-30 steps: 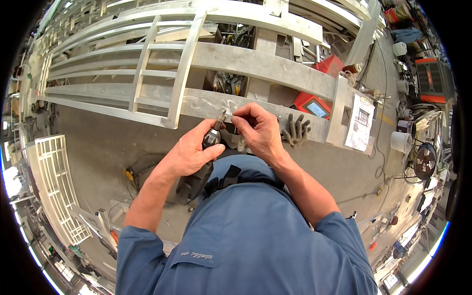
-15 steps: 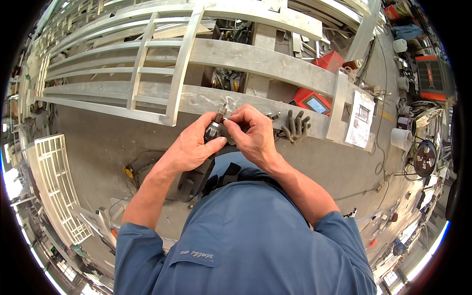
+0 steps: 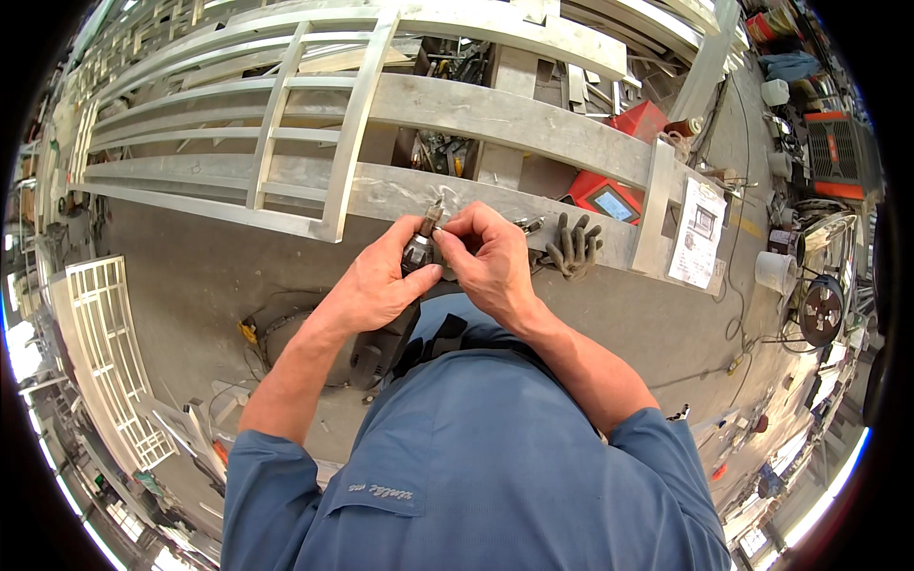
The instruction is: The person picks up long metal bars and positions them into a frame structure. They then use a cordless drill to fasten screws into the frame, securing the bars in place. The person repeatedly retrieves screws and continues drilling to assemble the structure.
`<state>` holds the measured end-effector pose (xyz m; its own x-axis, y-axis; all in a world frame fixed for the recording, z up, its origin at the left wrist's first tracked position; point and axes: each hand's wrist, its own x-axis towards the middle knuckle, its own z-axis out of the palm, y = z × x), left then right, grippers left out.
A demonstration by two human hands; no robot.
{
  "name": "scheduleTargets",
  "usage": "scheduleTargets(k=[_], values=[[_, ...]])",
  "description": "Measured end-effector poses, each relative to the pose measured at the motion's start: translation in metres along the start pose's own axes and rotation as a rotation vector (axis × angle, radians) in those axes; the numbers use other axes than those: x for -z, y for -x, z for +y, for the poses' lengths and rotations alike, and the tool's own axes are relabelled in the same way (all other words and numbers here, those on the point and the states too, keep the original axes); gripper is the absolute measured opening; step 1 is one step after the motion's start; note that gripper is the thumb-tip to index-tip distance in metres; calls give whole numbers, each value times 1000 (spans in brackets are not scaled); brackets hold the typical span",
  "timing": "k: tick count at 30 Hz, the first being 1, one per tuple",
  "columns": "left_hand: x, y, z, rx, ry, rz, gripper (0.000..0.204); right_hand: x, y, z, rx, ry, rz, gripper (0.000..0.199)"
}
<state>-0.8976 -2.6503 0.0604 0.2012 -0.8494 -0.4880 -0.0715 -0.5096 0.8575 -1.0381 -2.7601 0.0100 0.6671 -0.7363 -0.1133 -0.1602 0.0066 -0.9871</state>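
A dark power drill (image 3: 419, 253) is held upright in front of my belly, its front end pointing away from me. My left hand (image 3: 373, 284) is wrapped round its chuck end, thumb across the near side. Lower down, the drill's grey body (image 3: 369, 362) shows beneath my left wrist. My right hand (image 3: 487, 255) is closed in a pinch against the side of the metal tip (image 3: 433, 214); whatever lies between its fingertips is too small to make out. A dark work glove (image 3: 574, 246) rests on the aluminium beam just right of my right hand.
A welded aluminium frame (image 3: 333, 181) lies across flat beams ahead. A red device with a lit screen (image 3: 612, 203) sits among the beams, and a printed sheet (image 3: 698, 231) lies at the right. Cables (image 3: 271, 324) run over the floor; a slatted frame (image 3: 114, 352) is at the left.
Both hands keep nearly the same place around the drill. The drill's body has tilted slightly, and more of it is hidden behind my left forearm.
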Motion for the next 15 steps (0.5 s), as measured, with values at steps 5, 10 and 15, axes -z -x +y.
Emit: scheduleTargets(k=[5, 10, 15], values=[[-3, 0, -7, -47, 0, 47, 42, 0, -1, 1, 74, 76, -27, 8], [6, 2, 4, 62, 31, -34, 45, 8, -13, 11, 698, 503, -32, 16], [13, 0, 2, 84, 89, -76, 39, 13, -19, 11, 889, 638, -55, 19]])
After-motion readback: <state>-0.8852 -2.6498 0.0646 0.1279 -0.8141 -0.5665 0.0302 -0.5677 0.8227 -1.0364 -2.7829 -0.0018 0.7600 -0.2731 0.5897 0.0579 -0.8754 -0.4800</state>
